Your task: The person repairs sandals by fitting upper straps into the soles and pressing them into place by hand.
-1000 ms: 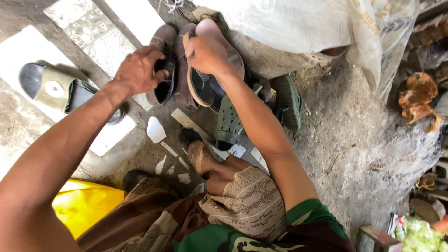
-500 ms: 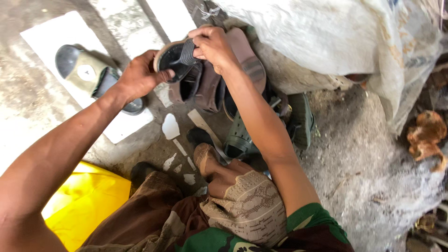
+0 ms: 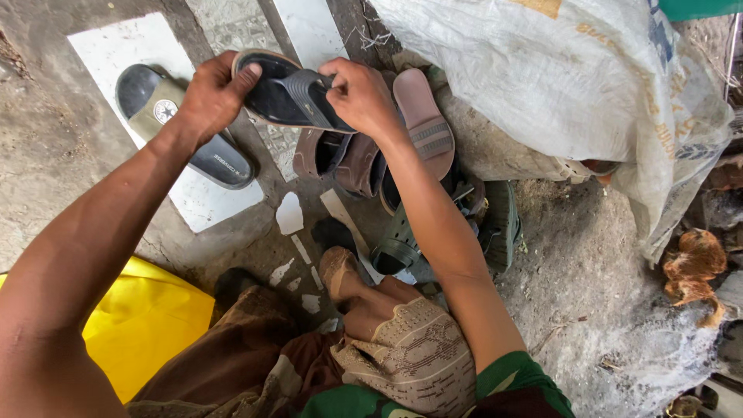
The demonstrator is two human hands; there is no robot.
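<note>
arms: bare to the shoulder | shirt (image 3: 511, 383): green | trousers (image 3: 232, 348): brown | patterned beige cloth (image 3: 418, 356) | foot (image 3: 340, 271): bare

Bright, even daylight from above; soft shadows only, e.g. under the grey sandal (image 3: 290, 97) and stacked footwear. White floor tile (image 3: 147, 46) and white sack (image 3: 573, 77) near blown out, mild glare. Centre sharp. Wide-angle lens bends the edges; left forearm (image 3: 85, 255) looms large, slightly soft.
</note>
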